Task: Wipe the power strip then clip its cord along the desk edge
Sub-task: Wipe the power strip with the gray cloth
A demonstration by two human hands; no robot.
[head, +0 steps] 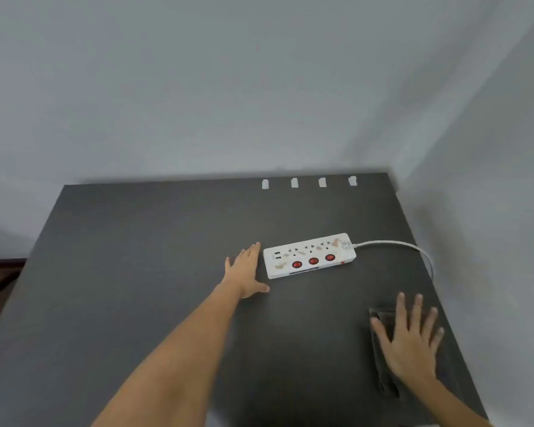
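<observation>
A white power strip (309, 255) with three red switches and brownish smudges lies on the dark grey desk (136, 272). Its white cord (404, 246) curves off the desk's right edge. My left hand (245, 272) lies flat and open on the desk just left of the strip, fingertips near its end. My right hand (410, 340) rests spread open on a dark folded cloth (383, 374) near the right edge. Several white cord clips (294, 182) sit in a row along the desk's far edge.
Pale walls meet the desk at the back and on the right. Dark furniture shows at the far left beyond the desk edge.
</observation>
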